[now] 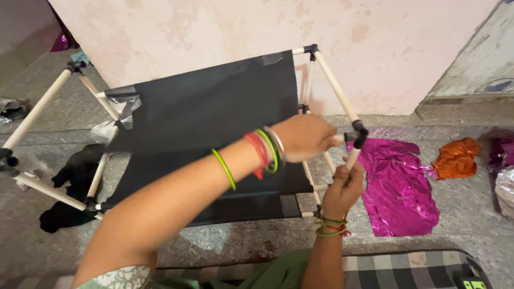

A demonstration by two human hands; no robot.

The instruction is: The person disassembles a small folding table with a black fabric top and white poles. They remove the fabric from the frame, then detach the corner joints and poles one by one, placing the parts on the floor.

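The left hand (306,137) reaches across the body with the forearm stretched long and bangles at the wrist. Its fingers close around the end of a short white tube (337,139) right at the black corner connector (357,134). The fingertips are hidden behind the knuckles, so the exact grip is hard to read. The right hand (342,184) rises from below that connector, wrist bent upward, and pinches the white tube (352,159) dropping from it between thumb and fingers.

The connector belongs to a rack frame (332,80) of white tubes and black joints, lying on the stone floor (225,243) and spreading left of the connector. Black fabric shelves (214,107) are stretched across it and hide the tubes behind. The frame's far left joints are cut off by the picture's edge.

Right of the connector lies a magenta foil sheet (396,187), with crumpled orange foil (455,158) further right. Far left of it, a black cloth (72,184), probably loose fabric, lies under the frame.
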